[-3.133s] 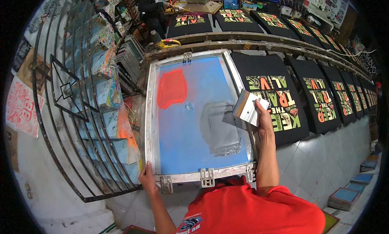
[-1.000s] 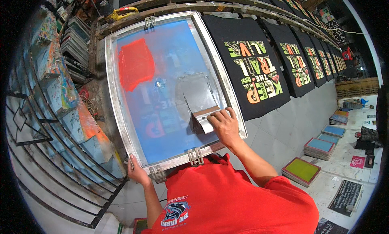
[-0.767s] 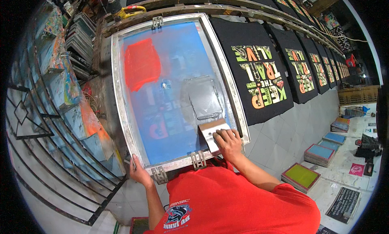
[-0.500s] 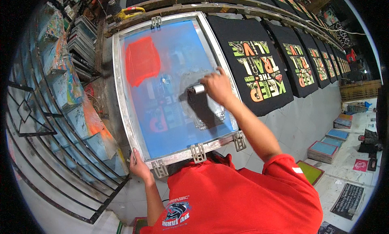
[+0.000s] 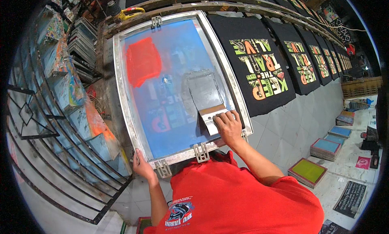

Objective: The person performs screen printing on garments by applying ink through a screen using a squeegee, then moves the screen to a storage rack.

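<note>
A silver screen-printing frame (image 5: 123, 102) with blue mesh (image 5: 162, 137) lies before me, a printed design showing faintly through it. My right hand (image 5: 229, 126) is closed on a squeegee (image 5: 212, 121), a wide metal-and-brown blade that leans on the mesh near the frame's near right corner. Just beyond the blade is a grey, see-through patch (image 5: 201, 88) with dark ink edges. My left hand (image 5: 143, 166) grips the outer left side of the frame near its near corner. A red patch (image 5: 142, 62) covers part of the mesh at the far left. Metal hinge-like clips (image 5: 201, 152) sit on the near edge.
Black shirts with colourful prints (image 5: 259, 68) lie in a row to the right, beside a wooden rail (image 5: 182, 9). A black metal railing (image 5: 30, 112) stands at the left. Small stacked screens (image 5: 324, 149) rest on a white surface at the right.
My right hand has drawn the squeegee toward me, from the middle of the mesh to near the frame's near edge, and the blade's tilt has changed. My left hand stays on the frame.
</note>
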Tool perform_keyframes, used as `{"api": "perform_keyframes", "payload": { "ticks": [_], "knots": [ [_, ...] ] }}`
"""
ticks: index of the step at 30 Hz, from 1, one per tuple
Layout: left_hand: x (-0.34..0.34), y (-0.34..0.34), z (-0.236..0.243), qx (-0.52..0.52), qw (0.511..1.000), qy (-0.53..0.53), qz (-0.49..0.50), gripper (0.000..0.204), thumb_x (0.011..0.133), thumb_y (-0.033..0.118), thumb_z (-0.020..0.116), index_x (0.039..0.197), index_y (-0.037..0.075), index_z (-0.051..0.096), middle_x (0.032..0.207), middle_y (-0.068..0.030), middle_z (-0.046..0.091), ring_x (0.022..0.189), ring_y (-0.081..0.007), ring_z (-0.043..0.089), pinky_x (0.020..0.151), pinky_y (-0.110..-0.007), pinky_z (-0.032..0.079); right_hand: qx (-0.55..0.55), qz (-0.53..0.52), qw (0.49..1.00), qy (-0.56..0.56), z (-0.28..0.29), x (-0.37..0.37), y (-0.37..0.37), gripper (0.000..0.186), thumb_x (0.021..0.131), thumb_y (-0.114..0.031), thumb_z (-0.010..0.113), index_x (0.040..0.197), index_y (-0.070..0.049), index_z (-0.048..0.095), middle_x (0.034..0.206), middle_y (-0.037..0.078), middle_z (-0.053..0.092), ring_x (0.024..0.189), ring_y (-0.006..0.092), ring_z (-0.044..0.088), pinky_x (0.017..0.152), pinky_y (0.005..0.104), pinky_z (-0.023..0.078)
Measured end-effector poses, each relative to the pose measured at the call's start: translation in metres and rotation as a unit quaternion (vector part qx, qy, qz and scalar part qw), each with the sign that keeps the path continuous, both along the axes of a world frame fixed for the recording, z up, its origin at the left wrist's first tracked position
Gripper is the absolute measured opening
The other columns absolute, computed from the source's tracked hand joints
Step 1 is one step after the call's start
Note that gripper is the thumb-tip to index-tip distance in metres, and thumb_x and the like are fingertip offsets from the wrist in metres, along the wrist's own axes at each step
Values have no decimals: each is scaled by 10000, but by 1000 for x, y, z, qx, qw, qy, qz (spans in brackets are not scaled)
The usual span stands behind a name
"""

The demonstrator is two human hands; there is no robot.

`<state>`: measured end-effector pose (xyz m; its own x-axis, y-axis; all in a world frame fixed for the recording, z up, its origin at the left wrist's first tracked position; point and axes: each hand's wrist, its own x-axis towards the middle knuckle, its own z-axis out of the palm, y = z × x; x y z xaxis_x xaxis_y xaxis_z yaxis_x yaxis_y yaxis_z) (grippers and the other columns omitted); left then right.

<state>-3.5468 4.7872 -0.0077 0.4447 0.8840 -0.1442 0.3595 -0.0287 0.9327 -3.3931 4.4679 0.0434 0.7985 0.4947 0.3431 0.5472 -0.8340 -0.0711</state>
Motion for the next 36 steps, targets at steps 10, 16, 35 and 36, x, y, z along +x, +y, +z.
{"api": "perform_keyframes", "payload": {
  "ticks": [10, 16, 35, 36],
  "knots": [
    [2, 0, 0, -7, 999, -19, 25, 448, 1002, 323, 626, 1119, -107, 676, 995, -142, 718, 864, -167, 612, 821, -320, 491, -37, 3, 999, 6, 19, -49, -8, 205, 815, -168, 659, 1017, -169, 696, 952, -7, 626, 946, 169, 598, 990, 414, 393],
    [-5, 1, 2, -23, 1000, -14, 13, 454, 998, 327, 633, 1130, -105, 676, 1022, -147, 722, 893, -182, 632, 843, -318, 491, -11, 23, 1000, -15, -3, 28, 9, 177, 834, -175, 657, 1002, -120, 667, 1000, 65, 641, 988, 250, 602, 946, 444, 430],
    [-10, 15, -13, -50, 997, -53, 8, 421, 983, 292, 653, 1127, -102, 689, 1017, -125, 726, 947, -168, 661, 853, -293, 507, 662, -194, 647, 326, 51, 127, -66, 610, 880, -472, 734, 1226, 24, 651, 1125, 96, 686, 950, 189, 658, 813, 329, 514],
    [-9, 14, 4, -47, 999, -12, -1, 439, 983, 311, 650, 1132, -100, 689, 1024, -123, 724, 947, -167, 656, 852, -298, 505, 650, -236, 631, 352, 48, 133, -76, 537, 916, -432, 703, 1205, 19, 658, 1108, 86, 686, 960, 164, 655, 809, 304, 506]
  ]
}}
